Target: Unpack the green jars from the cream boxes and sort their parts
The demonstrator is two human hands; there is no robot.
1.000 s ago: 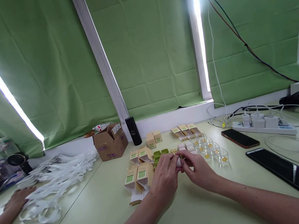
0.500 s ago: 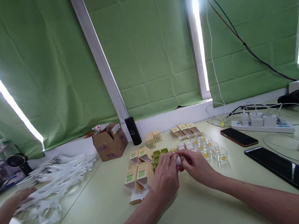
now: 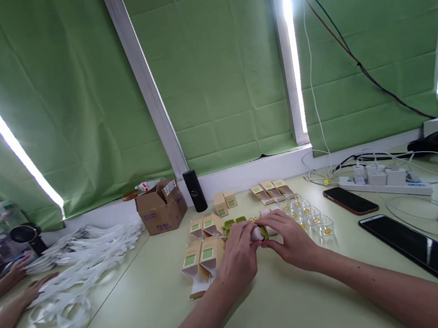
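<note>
My left hand (image 3: 236,254) is closed around a small white rounded piece (image 3: 257,234). From the other side, the fingertips of my right hand (image 3: 291,238) grip a green ring-like piece (image 3: 263,232) that meets the white one. Both are partly hidden by my fingers, so I cannot tell exactly how they join. Just behind my left hand sit several green square pieces (image 3: 234,221). Clear cups (image 3: 314,219) with gold-coloured centres stand in rows beyond my right hand. Left of my hands are open kraft boxes (image 3: 212,255) with green labels.
More kraft boxes (image 3: 272,191) lie farther back, near a black cylinder (image 3: 194,191) and a cardboard carton (image 3: 161,213). Two phones (image 3: 421,245) and a power strip (image 3: 384,185) with cables lie right. At left, another person's hands (image 3: 35,290) touch white straps (image 3: 93,261).
My right hand has brought a green piece against the white piece, and its fingers have spread wider around it. At the left, the other person's second hand has come into view.
</note>
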